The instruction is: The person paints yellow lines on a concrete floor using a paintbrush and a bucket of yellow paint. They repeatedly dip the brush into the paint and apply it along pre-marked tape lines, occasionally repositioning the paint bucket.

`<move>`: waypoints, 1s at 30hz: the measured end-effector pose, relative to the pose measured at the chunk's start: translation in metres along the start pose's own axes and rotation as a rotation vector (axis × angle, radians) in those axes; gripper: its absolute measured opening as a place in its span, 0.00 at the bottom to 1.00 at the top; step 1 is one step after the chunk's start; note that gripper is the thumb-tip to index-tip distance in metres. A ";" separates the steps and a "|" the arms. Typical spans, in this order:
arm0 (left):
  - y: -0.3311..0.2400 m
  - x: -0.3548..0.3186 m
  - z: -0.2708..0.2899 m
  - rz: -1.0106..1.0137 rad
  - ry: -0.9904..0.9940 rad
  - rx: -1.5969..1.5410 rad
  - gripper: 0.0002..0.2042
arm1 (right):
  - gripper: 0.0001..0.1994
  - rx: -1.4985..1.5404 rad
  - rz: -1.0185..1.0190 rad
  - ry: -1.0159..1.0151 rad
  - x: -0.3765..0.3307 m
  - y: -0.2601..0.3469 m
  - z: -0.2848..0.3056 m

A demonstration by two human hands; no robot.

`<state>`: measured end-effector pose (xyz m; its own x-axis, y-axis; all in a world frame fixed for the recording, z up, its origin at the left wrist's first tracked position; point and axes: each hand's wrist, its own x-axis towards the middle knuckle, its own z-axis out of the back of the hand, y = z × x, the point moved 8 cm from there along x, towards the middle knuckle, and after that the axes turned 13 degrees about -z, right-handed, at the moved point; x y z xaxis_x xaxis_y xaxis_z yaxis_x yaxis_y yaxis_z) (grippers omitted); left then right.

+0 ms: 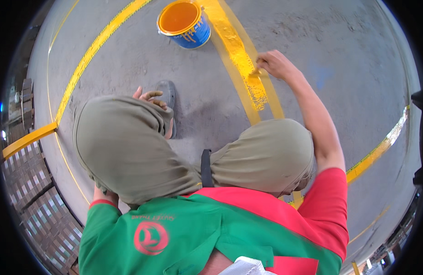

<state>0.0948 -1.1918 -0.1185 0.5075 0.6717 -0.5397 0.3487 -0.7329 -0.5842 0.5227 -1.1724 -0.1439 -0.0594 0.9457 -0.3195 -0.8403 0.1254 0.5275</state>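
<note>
right hand (276, 63) fingers pinch a mostly hidden brush (256, 71); left hand (149, 97) half behind the knee (124, 137), fingers loosely curled.

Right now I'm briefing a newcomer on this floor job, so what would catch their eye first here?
First the wet yellow stripe running down the grey concrete floor, where the right hand works at its glossy edge with a tool too hidden to name. Just above sits an open blue paint can full of orange-yellow paint, left of the stripe. The left hand rests over the crouched person's left knee, empty as far as shows.
</note>
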 end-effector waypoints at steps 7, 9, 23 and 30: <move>-0.005 -0.047 0.030 -0.119 0.123 -0.086 0.41 | 0.07 -0.128 0.219 -0.421 0.053 0.016 0.004; 0.001 -0.064 0.043 -0.148 0.232 -0.070 0.42 | 0.07 -0.188 0.212 -0.248 0.025 0.017 -0.018; 0.139 -0.231 0.170 -0.135 -0.685 -0.280 0.38 | 0.09 -0.016 0.063 -0.370 0.019 -0.004 0.006; 0.078 -0.243 0.188 -0.385 -0.959 -0.248 0.37 | 0.10 -0.048 -0.069 -0.110 -0.052 -0.002 -0.019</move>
<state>-0.1494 -1.3916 -0.1468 -0.4675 0.5880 -0.6601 0.5595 -0.3813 -0.7359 0.5173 -1.2273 -0.1438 0.0569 0.9628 -0.2640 -0.8654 0.1794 0.4679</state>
